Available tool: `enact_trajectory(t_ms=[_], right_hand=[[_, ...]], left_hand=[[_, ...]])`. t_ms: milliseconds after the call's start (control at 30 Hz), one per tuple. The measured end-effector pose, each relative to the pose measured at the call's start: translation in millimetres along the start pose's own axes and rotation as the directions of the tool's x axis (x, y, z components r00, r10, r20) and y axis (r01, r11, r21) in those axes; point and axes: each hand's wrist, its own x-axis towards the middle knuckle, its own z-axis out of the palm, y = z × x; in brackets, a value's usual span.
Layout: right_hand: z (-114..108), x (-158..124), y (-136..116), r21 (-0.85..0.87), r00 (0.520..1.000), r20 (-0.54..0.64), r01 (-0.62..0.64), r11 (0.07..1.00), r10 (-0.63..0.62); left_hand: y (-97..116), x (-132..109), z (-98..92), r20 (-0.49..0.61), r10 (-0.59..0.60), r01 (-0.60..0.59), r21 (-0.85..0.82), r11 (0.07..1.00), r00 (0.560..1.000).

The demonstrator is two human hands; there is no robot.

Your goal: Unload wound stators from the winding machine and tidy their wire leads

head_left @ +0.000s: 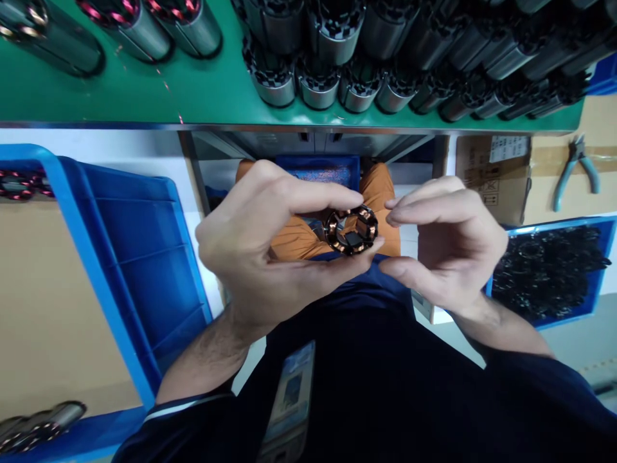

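Observation:
Between the thumb and fingers of my left hand [270, 244] is a motor stator [352, 230], a black ring with copper windings inside, its open end facing up toward me. My right hand [443, 238] is just to the right of the stator, apart from it, thumb and fingers spread in a loose curve with nothing between them. Both hands are over my lap, below the edge of the green bench [135, 96].
Rows of metal stator cores [359, 90] and several wound stators [193, 29] stand on the bench. A large blue crate [139, 257] is at left. Right, pliers [576, 170] lie on a cardboard box [544, 161], near a blue tray [590, 315] of black parts.

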Motion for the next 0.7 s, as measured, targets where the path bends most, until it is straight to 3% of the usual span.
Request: enact_trajectory(t_ms=[267,367,467,567,700], right_hand=[[-4,4,3,-0.06,0.997,0.003,0.072,0.996,-0.072],[-4,3,-5,0.019,0.981,0.005,-0.194,0.981,0.194],[7,-2,-13,0.23,0.873,0.016,-0.477,0.848,0.487],[22,-9,-11,0.398,0.802,0.04,-0.56,0.727,0.596],[34,-17,-2,0.466,0.801,0.034,-0.542,0.7,0.598]], left_hand=[[3,-3,3.8,0.009,0.025,-0.026,0.07,0.997,1.0],[3,-1,8.5,0.055,0.025,-0.027,0.027,0.999,0.998],[2,3,12.0,0.079,0.074,-0.074,-0.006,0.997,0.994],[2,5,13.4,0.092,0.074,-0.08,0.066,0.995,0.993],[2,-1,14.6,0.08,0.05,-0.066,0.202,0.977,0.996]])
